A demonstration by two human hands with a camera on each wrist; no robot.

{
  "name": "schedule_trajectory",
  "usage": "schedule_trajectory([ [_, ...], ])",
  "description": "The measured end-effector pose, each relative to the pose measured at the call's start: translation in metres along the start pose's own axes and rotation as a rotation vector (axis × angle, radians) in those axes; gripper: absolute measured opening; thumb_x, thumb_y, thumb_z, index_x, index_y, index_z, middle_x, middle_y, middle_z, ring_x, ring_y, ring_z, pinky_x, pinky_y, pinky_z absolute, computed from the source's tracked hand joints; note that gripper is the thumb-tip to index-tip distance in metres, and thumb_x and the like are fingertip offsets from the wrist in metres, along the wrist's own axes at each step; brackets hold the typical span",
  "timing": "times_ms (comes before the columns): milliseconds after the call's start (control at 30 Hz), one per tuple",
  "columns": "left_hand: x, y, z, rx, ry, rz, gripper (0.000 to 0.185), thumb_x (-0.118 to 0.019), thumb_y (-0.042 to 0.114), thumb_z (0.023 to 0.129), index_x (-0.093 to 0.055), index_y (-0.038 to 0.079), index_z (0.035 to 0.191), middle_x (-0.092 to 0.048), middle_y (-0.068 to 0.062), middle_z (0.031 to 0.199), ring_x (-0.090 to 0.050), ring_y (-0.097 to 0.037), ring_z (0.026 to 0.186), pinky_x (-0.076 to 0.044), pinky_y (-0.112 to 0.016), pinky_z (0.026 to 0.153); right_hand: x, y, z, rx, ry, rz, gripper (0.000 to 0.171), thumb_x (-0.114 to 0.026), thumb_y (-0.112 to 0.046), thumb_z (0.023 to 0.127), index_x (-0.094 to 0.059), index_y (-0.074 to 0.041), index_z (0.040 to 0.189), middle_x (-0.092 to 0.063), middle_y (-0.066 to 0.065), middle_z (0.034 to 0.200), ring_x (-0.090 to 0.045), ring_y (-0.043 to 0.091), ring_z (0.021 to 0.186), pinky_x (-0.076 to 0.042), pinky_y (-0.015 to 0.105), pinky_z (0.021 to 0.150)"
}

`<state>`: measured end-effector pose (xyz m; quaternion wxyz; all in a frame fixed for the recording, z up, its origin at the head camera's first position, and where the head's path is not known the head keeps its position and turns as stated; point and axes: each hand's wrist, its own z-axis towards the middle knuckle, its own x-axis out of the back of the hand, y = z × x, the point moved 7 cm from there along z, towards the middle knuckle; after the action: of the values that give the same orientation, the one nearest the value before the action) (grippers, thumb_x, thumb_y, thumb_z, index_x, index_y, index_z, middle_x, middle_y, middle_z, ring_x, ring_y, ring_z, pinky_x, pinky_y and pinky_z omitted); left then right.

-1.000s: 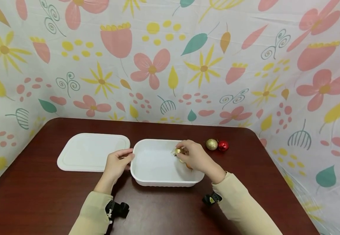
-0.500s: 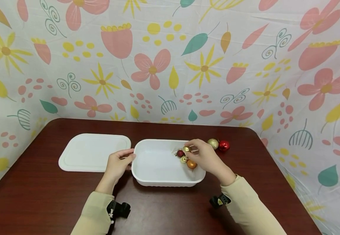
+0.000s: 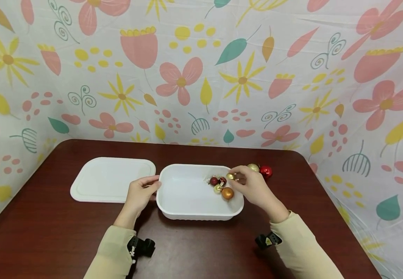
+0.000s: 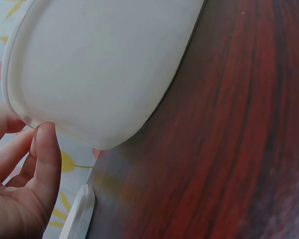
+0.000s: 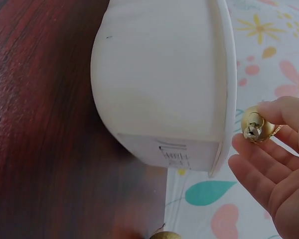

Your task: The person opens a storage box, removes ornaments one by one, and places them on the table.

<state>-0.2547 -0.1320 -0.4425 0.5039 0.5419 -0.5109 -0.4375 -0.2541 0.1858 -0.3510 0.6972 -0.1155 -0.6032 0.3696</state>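
A white plastic box (image 3: 187,195) sits in the middle of the table. My left hand (image 3: 138,197) pinches its left rim, with the thumb against the outer side in the left wrist view. My right hand (image 3: 255,188) holds a small gold Christmas ball (image 5: 258,125) between thumb and fingers, over the box's right rim. Several Christmas balls lie together inside at the right: a dark red ball (image 3: 213,181), a patterned dark red ball (image 3: 222,181), a small pale gold ball (image 3: 217,188) and a copper-orange ball (image 3: 227,193).
A white lid (image 3: 112,180) lies flat on the dark wooden table (image 3: 187,252), left of the box. Behind my right hand are a glittery gold ball (image 3: 253,167), partly hidden, and a shiny red ball (image 3: 265,171). A flowered cloth (image 3: 187,77) hangs behind the table.
My right hand has moved right with the gold ball, from above the inside of the box to its right rim, uncovering the balls there. The left hand stays at the left rim.
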Motion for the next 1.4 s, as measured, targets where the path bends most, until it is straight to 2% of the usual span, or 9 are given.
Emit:
schedule_trajectory([
  [333,-0.001,0.0,0.001,-0.001,-0.005,-0.012,0.034,-0.067,0.006,0.086,-0.064,-0.004,0.117,-0.067,0.0,0.085,-0.064,-0.012,0.066,-0.057,-0.023,0.056,0.01,0.013,-0.007,-0.021,0.042,0.029,0.026,-0.07,-0.011,0.085,-0.064,-0.004,0.109,-0.065,0.01,0.101,-0.068,0.024,0.091,-0.059,0.034,0.076],
  [533,-0.001,-0.001,0.002,0.001,-0.002,-0.009,0.033,-0.067,0.006,0.086,-0.064,-0.004,0.117,-0.068,-0.001,0.086,-0.065,-0.013,0.067,-0.057,-0.023,0.056,0.013,0.022,-0.01,-0.032,0.059,0.042,0.026,-0.07,-0.012,0.085,-0.064,-0.005,0.109,-0.064,0.009,0.102,-0.068,0.024,0.091,-0.059,0.034,0.076],
  [900,0.0,-0.001,0.003,0.004,0.001,-0.007,0.033,-0.067,0.007,0.086,-0.064,-0.004,0.117,-0.068,0.001,0.084,-0.064,-0.01,0.064,-0.056,-0.022,0.055,0.022,0.039,-0.015,-0.061,0.127,-0.008,0.027,-0.073,-0.014,0.083,-0.065,-0.006,0.107,-0.068,0.011,0.101,-0.069,0.025,0.085,-0.059,0.037,0.072],
  [1167,0.0,-0.001,0.003,0.006,0.001,0.0,0.033,-0.067,0.007,0.086,-0.064,-0.004,0.117,-0.067,0.002,0.084,-0.064,-0.012,0.065,-0.056,-0.022,0.055,0.027,0.056,-0.022,-0.099,0.153,-0.013,0.03,-0.072,-0.014,0.083,-0.064,-0.003,0.11,-0.067,0.013,0.105,-0.068,0.026,0.089,-0.059,0.03,0.073],
  [1400,0.001,0.0,0.003,0.003,0.004,0.011,0.033,-0.067,0.008,0.086,-0.064,-0.003,0.117,-0.067,0.0,0.086,-0.064,-0.012,0.067,-0.057,-0.023,0.056,0.031,0.068,-0.026,-0.13,0.157,-0.027,0.029,-0.071,-0.015,0.084,-0.064,-0.002,0.109,-0.067,0.016,0.105,-0.068,0.031,0.09,-0.058,0.039,0.075],
])
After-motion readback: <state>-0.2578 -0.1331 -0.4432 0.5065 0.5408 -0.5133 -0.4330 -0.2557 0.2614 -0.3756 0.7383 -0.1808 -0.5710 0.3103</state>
